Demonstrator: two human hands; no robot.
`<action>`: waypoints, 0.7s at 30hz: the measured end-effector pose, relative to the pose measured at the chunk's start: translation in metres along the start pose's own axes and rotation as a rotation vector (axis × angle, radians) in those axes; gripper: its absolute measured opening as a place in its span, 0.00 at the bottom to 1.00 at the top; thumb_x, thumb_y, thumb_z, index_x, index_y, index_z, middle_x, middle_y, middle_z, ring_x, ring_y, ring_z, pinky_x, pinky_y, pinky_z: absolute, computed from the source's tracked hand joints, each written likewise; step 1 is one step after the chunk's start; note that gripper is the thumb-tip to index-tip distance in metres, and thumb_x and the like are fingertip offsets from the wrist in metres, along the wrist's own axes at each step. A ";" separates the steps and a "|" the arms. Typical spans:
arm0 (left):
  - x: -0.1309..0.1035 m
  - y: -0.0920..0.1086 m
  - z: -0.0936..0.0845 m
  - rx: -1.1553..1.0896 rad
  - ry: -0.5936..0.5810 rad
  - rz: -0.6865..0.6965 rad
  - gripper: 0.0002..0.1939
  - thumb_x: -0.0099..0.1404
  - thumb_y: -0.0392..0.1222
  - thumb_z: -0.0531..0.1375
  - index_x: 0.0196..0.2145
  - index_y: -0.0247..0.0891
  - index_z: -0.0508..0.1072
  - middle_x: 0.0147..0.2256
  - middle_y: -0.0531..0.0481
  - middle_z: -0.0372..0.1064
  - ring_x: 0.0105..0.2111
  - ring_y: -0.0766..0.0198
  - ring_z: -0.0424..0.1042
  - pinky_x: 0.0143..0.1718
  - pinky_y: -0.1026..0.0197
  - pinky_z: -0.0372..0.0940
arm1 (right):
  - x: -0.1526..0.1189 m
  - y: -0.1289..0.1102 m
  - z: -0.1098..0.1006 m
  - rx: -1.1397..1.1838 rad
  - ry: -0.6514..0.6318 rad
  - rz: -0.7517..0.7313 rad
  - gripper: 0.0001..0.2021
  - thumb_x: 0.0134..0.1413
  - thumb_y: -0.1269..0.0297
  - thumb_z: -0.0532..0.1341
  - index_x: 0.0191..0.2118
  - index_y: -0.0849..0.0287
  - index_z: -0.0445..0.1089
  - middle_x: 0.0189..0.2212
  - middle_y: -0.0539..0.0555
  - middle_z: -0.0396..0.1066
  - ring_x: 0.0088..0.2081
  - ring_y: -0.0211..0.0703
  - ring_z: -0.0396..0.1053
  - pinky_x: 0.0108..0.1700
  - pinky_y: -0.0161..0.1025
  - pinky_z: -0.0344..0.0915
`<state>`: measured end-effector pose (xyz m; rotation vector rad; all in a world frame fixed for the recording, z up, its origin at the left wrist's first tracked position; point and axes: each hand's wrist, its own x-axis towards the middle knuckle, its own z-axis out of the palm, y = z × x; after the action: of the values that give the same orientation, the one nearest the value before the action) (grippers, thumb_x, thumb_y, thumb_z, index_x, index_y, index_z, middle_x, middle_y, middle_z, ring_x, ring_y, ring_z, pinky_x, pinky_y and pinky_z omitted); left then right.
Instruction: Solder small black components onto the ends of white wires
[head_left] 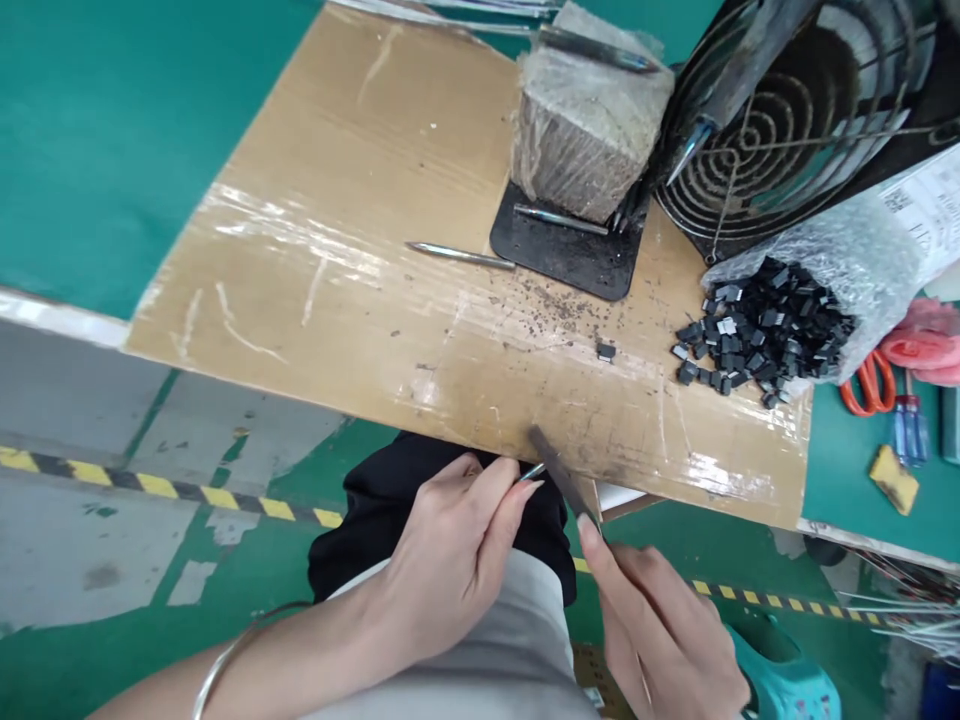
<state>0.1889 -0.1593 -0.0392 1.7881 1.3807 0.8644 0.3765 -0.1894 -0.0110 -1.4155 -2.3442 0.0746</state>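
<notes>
A slim metal rod (533, 472) pokes out of the person's left hand (465, 550), pinched between thumb and forefinger at the near edge of a cardboard sheet (300, 180). The right hand (664, 630) grips a flat file (562, 470), its blade just beside the rod's end; whether they touch is unclear. Farther away, a pointed metal rod (461, 256) lies on the cardboard, near a plastic-wrapped block (581, 150). To the right are small black connectors (772, 330), heaped before a round-grilled fan (750, 150), and orange-handled scissors (870, 388) on the green surface (832, 460).
</notes>
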 end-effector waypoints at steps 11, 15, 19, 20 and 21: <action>0.001 0.000 0.001 0.044 0.020 0.031 0.16 0.73 0.28 0.49 0.29 0.43 0.51 0.21 0.59 0.52 0.20 0.66 0.55 0.24 0.64 0.53 | -0.003 0.003 0.002 0.030 0.011 0.008 0.30 0.62 0.82 0.58 0.68 0.57 0.63 0.31 0.50 0.79 0.29 0.36 0.75 0.35 0.33 0.69; -0.001 -0.004 0.004 0.102 0.053 0.094 0.16 0.72 0.28 0.50 0.29 0.43 0.51 0.21 0.59 0.52 0.21 0.64 0.53 0.26 0.62 0.53 | 0.001 0.003 0.008 0.013 0.048 0.009 0.29 0.64 0.81 0.58 0.68 0.55 0.64 0.30 0.49 0.79 0.28 0.34 0.74 0.35 0.32 0.68; -0.001 -0.006 0.006 0.137 0.081 0.125 0.16 0.71 0.28 0.51 0.29 0.43 0.51 0.20 0.60 0.52 0.20 0.64 0.52 0.27 0.61 0.52 | 0.003 0.004 0.009 0.021 0.025 -0.003 0.27 0.66 0.79 0.56 0.68 0.57 0.64 0.31 0.50 0.79 0.29 0.33 0.74 0.34 0.31 0.68; -0.001 -0.005 0.006 0.126 0.078 0.113 0.16 0.71 0.28 0.51 0.29 0.43 0.51 0.20 0.59 0.51 0.21 0.64 0.52 0.26 0.61 0.52 | 0.001 0.005 0.006 0.028 0.014 -0.009 0.28 0.66 0.80 0.56 0.69 0.57 0.62 0.31 0.50 0.79 0.28 0.34 0.73 0.33 0.32 0.68; -0.001 -0.004 0.005 0.109 0.067 0.096 0.16 0.71 0.27 0.50 0.29 0.43 0.51 0.20 0.59 0.51 0.21 0.64 0.53 0.26 0.62 0.52 | -0.002 0.005 0.004 0.033 -0.002 -0.013 0.30 0.65 0.81 0.56 0.70 0.57 0.60 0.31 0.51 0.79 0.28 0.35 0.73 0.32 0.32 0.68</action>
<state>0.1912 -0.1599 -0.0452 1.9376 1.4188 0.9223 0.3797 -0.1880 -0.0160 -1.3852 -2.3430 0.1111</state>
